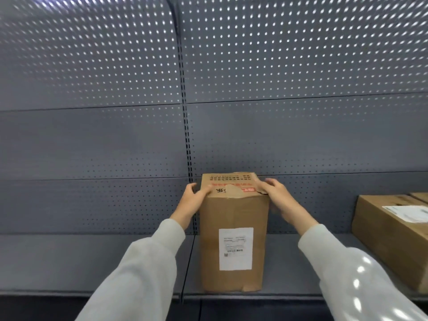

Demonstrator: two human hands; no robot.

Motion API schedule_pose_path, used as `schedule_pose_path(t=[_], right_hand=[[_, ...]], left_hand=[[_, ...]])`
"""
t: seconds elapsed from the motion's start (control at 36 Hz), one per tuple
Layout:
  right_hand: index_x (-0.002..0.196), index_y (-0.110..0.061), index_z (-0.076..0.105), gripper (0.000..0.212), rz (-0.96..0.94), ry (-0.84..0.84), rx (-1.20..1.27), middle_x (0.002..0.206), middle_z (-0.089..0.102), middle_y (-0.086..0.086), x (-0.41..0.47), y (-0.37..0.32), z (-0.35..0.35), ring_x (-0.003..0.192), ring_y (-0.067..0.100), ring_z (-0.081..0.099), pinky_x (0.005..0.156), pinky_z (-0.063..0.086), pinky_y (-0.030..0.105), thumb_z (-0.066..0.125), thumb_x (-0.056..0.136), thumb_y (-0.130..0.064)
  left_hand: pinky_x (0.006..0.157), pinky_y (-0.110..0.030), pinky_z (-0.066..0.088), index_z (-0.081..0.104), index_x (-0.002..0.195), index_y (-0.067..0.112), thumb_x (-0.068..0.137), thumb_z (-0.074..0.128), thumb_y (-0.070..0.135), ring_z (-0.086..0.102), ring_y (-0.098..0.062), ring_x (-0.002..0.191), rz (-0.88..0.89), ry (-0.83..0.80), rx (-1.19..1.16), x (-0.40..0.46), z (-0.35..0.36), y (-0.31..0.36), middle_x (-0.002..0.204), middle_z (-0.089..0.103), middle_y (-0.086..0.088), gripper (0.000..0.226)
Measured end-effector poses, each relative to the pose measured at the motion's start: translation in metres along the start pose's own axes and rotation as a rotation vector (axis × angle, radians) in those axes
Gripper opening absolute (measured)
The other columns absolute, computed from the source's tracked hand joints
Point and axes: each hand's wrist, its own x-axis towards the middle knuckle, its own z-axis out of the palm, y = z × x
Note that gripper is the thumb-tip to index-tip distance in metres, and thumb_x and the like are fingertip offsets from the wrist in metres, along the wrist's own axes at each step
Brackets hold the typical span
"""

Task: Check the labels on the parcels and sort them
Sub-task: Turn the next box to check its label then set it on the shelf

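Observation:
A tall brown cardboard parcel [234,216] stands upright on the grey metal shelf [92,262], near its front edge. A white shipping label [235,248] is stuck on the side facing me. My left hand [192,201] grips the parcel's upper left corner, thumb lying over the top edge. My right hand [276,195] holds the upper right corner, fingers reaching over the top toward the back. The top flap looks torn in the middle, with printed black and red text.
A second, wider cardboard parcel [389,237] with a white label [407,213] lies on the shelf at the far right. Behind stands a grey perforated back panel [115,135] with a slotted upright [187,135] in the middle.

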Motion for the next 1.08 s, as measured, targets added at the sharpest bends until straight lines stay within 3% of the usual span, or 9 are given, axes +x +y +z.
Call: schedule_pose_path(t=[0.06, 0.14, 0.28, 0.47, 0.64, 0.75, 0.83, 0.97, 1.08], right_hand=[[0.142, -0.025, 0.052, 0.059, 0.115, -0.074, 0.039, 0.133, 0.063, 0.004, 0.002, 0.005, 0.002, 0.113, 0.028, 0.061, 0.084, 0.056, 0.045, 0.059, 0.094, -0.058], [0.120, -0.025, 0.067, 0.039, 0.112, -0.094, 0.048, 0.112, 0.073, 0.006, -0.002, 0.005, 0.002, 0.104, 0.028, 0.067, 0.090, 0.057, 0.050, 0.056, 0.096, -0.054], [0.122, -0.021, 0.067, 0.037, 0.031, -0.047, 0.042, 0.110, 0.073, 0.003, -0.014, 0.000, -0.007, 0.101, 0.024, 0.069, 0.081, 0.062, 0.045, 0.065, 0.094, -0.046], [0.117, -0.021, 0.064, 0.040, -0.153, 0.058, 0.033, 0.107, 0.069, -0.006, -0.040, -0.015, -0.015, 0.095, 0.007, 0.064, 0.070, 0.047, 0.027, 0.067, 0.092, -0.052], [0.123, -0.021, 0.058, 0.049, -0.247, 0.040, -0.033, 0.111, 0.067, -0.010, -0.058, -0.008, -0.017, 0.095, 0.001, 0.064, 0.069, 0.050, 0.023, 0.076, 0.085, -0.047], [0.145, -0.035, 0.046, 0.082, -0.282, -0.004, -0.117, 0.123, 0.065, -0.008, -0.063, 0.021, -0.019, 0.109, 0.009, 0.065, 0.092, 0.056, 0.040, 0.083, 0.075, -0.055], [0.152, -0.044, 0.035, 0.093, -0.277, -0.086, -0.108, 0.127, 0.061, -0.005, -0.073, 0.044, -0.012, 0.108, 0.013, 0.069, 0.091, 0.059, 0.043, 0.086, 0.074, -0.047], [0.151, -0.055, 0.030, 0.096, -0.335, -0.095, -0.109, 0.131, 0.060, -0.010, -0.096, 0.088, 0.001, 0.121, 0.003, 0.059, 0.102, 0.051, 0.030, 0.087, 0.078, -0.030], [0.147, -0.063, 0.029, 0.103, -0.317, -0.081, -0.086, 0.137, 0.053, -0.016, -0.116, 0.120, 0.012, 0.128, -0.003, 0.052, 0.095, 0.051, 0.018, 0.087, 0.078, -0.014]], left_hand=[[0.104, -0.041, 0.041, 0.042, 0.148, 0.021, 0.089, 0.064, 0.065, 0.052, -0.021, 0.121, -0.134, -0.091, -0.008, 0.000, 0.001, -0.001, 0.140, 0.053, 0.001, 0.076], [0.101, -0.042, 0.039, 0.053, 0.138, 0.023, 0.085, 0.065, 0.069, 0.054, -0.019, 0.120, -0.163, -0.112, -0.029, 0.001, 0.002, -0.004, 0.137, 0.059, 0.001, 0.071], [0.081, -0.035, 0.044, 0.061, 0.126, 0.024, 0.091, 0.067, 0.056, 0.060, -0.013, 0.106, -0.125, -0.104, -0.062, -0.011, -0.002, 0.003, 0.120, 0.066, 0.004, 0.048], [0.082, -0.035, 0.053, 0.060, 0.123, 0.026, 0.093, 0.070, 0.043, 0.066, -0.016, 0.103, 0.002, -0.070, -0.175, -0.038, -0.004, 0.008, 0.116, 0.072, 0.005, 0.036], [0.073, -0.023, 0.048, 0.054, 0.126, 0.024, 0.090, 0.078, 0.032, 0.066, -0.010, 0.106, 0.123, -0.058, -0.170, -0.062, -0.008, -0.003, 0.120, 0.068, 0.007, 0.045], [0.075, -0.022, 0.053, 0.050, 0.123, 0.023, 0.084, 0.084, 0.025, 0.067, -0.005, 0.107, 0.154, -0.060, -0.139, -0.071, -0.011, -0.026, 0.122, 0.068, 0.007, 0.052], [0.081, -0.022, 0.055, 0.041, 0.128, 0.027, 0.081, 0.087, 0.019, 0.063, -0.001, 0.111, 0.168, -0.055, -0.128, -0.080, -0.008, -0.050, 0.129, 0.061, 0.010, 0.066], [0.099, -0.028, 0.053, 0.016, 0.150, 0.049, 0.075, 0.092, 0.017, 0.050, 0.005, 0.127, 0.213, -0.080, -0.085, -0.101, 0.003, -0.097, 0.143, 0.041, 0.029, 0.112], [0.109, -0.039, 0.050, 0.018, 0.148, 0.061, 0.074, 0.092, 0.013, 0.049, 0.000, 0.134, 0.189, -0.072, -0.123, -0.117, 0.010, -0.130, 0.148, 0.045, 0.024, 0.115]])
